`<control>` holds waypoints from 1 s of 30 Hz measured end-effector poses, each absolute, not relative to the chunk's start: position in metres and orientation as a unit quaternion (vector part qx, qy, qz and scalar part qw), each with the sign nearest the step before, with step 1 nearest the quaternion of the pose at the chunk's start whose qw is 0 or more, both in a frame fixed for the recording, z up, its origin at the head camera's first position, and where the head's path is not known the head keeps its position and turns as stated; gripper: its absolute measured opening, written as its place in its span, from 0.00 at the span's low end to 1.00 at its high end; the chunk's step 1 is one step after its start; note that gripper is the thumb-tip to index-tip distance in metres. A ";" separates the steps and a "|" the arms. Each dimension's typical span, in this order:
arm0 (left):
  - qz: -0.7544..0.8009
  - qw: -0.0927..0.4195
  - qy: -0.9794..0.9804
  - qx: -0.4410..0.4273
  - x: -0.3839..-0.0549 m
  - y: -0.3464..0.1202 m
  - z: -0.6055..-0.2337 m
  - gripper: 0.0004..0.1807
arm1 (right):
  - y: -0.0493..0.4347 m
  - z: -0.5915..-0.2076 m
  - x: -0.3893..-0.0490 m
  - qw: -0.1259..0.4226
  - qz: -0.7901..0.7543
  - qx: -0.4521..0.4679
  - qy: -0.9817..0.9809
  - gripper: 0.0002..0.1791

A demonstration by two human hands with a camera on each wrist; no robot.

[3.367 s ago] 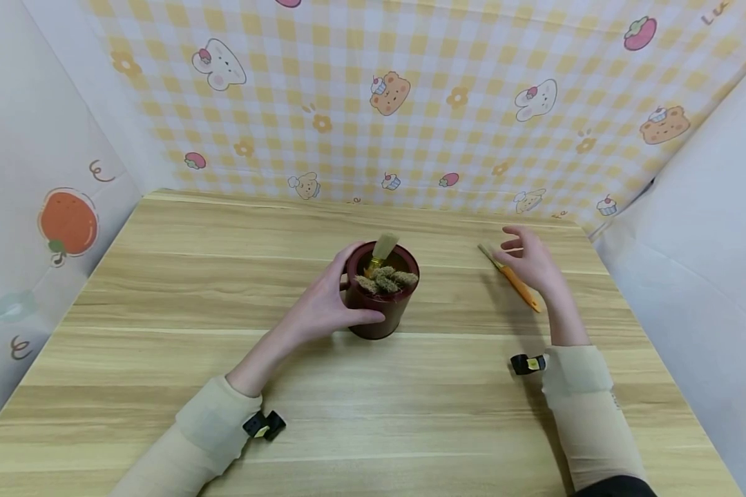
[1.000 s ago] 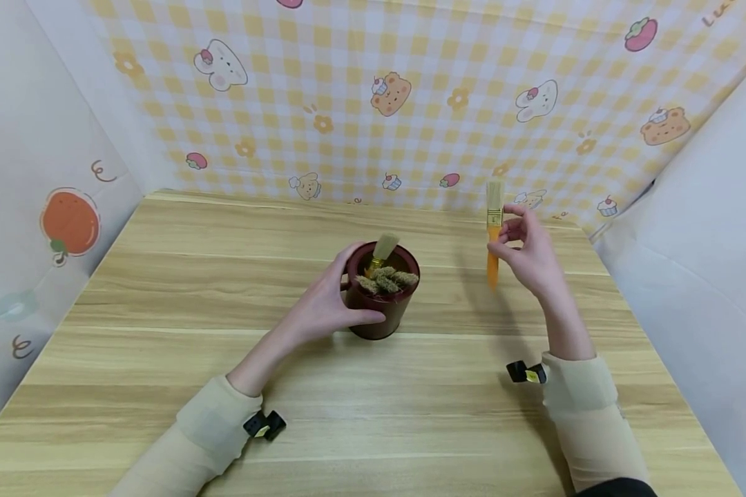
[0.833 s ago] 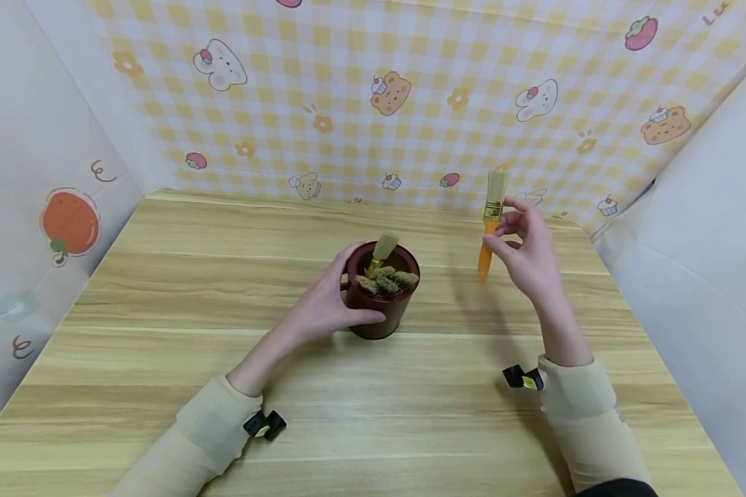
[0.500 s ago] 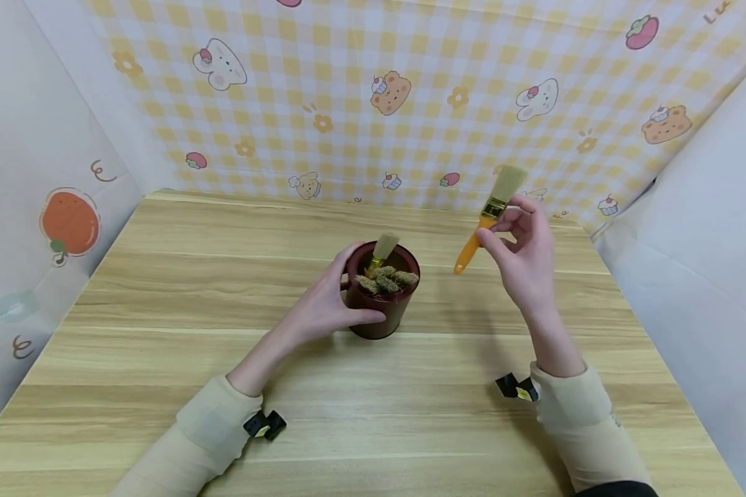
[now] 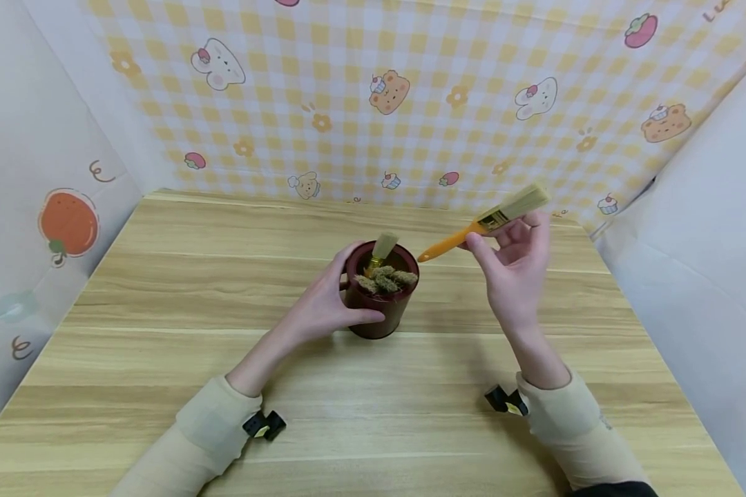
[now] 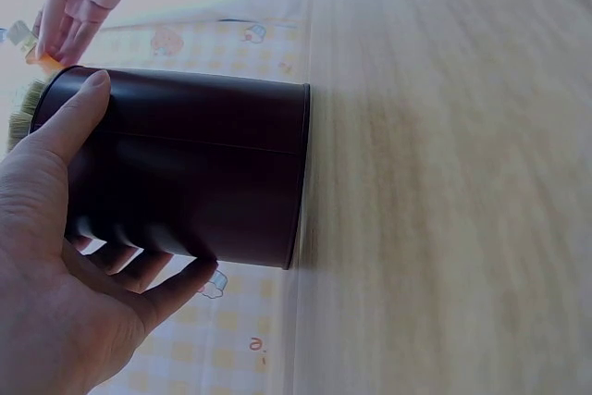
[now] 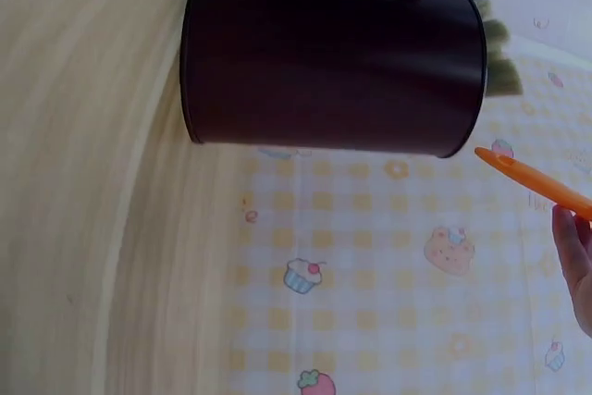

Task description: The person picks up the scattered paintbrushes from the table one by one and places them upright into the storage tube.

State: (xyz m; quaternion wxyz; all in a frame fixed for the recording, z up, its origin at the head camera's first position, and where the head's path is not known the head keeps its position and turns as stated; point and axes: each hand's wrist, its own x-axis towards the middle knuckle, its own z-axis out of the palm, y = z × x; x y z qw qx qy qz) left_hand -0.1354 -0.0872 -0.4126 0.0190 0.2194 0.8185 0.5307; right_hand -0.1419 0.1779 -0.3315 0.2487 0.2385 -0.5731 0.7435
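A dark maroon cylindrical pot stands upright on the table, and my left hand grips it from the left, thumb across its front. A paintbrush with pale bristles pokes out of its mouth, bristles up, beside several bushy brown-green heads. To the right, above the table, my right hand pinches an orange-handled paintbrush near its metal band. It slants with bristles up to the right, and its handle end overlaps the pot's right rim in the head view; the right wrist view shows the handle tip just off the rim.
The wooden table ends at the back against a yellow-checked cloth with cartoon prints. White panels stand at the left and right. A small black camera sits on each wrist.
My right hand has picked the orange-handled paintbrush up off the table, tilted it until its handle points left, and carried it toward the pot. My left hand and the pot have stayed put.
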 end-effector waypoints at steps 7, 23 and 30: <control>0.527 0.020 0.822 0.214 -0.135 -0.088 -0.412 0.62 | 0.169 -0.342 -0.141 0.206 0.731 0.268 -0.592 0.26; 0.528 0.024 0.823 0.210 -0.135 -0.087 -0.412 0.61 | 0.166 -0.354 -0.141 0.127 0.619 0.256 -0.731 0.16; 0.521 0.025 0.828 0.206 -0.135 -0.088 -0.412 0.61 | 0.166 -0.356 -0.140 0.118 0.561 0.254 -0.779 0.19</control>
